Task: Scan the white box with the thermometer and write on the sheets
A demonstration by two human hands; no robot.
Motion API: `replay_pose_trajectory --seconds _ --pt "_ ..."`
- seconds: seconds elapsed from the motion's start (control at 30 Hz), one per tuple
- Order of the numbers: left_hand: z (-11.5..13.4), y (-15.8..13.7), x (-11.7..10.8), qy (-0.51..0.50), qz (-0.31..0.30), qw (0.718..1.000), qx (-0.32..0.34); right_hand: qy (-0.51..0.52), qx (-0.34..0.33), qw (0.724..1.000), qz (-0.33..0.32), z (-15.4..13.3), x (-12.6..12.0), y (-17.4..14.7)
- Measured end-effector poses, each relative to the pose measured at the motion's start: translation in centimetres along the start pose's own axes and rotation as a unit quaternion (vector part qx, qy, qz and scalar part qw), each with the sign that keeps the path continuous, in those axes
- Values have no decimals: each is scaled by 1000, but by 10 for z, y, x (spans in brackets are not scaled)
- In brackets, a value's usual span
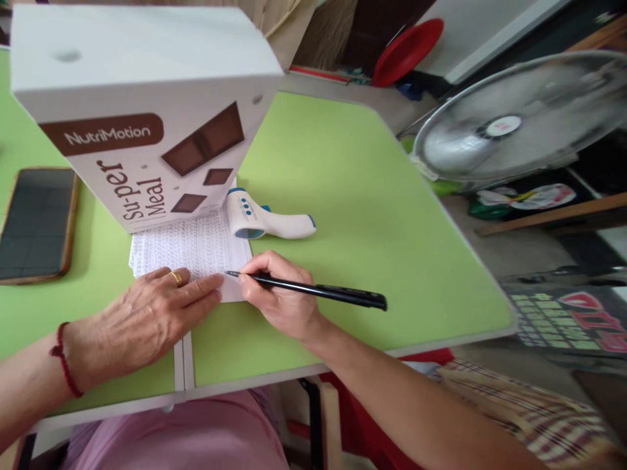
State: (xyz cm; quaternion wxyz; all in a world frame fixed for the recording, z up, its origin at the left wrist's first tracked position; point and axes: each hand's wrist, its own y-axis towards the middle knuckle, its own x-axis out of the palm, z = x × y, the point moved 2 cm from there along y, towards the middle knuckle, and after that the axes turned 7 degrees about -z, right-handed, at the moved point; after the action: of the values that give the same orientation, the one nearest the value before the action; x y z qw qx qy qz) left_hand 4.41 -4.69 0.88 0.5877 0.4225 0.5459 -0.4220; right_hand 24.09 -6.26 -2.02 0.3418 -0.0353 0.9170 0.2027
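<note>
A sheet of paper (196,251) covered in rows of small blue handwriting lies on the green table; its far part passes under or behind a tall box. My left hand (151,310), with a gold ring and a red cord bracelet, rests flat over the paper's near left part, fingers stretched out. In my right hand (284,294) is a black pen (318,289), pinched near its tip. The pen's point meets or hovers just over the sheet, close to my left fingertips; I cannot tell which.
The white NutriMotion box (147,156) stands upright behind the paper. Beside it lies a white and blue infrared thermometer (269,222). A smartphone (38,225) is on the left. Past the right edge of the green table (362,196) stands a large fan (504,124).
</note>
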Motion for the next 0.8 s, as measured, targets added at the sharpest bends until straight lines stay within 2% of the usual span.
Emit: replay_pose_trajectory --seconds 0.8 --pt "0 -1 2 0 9 1000 2 -20 -19 999 40 2 1 -2"
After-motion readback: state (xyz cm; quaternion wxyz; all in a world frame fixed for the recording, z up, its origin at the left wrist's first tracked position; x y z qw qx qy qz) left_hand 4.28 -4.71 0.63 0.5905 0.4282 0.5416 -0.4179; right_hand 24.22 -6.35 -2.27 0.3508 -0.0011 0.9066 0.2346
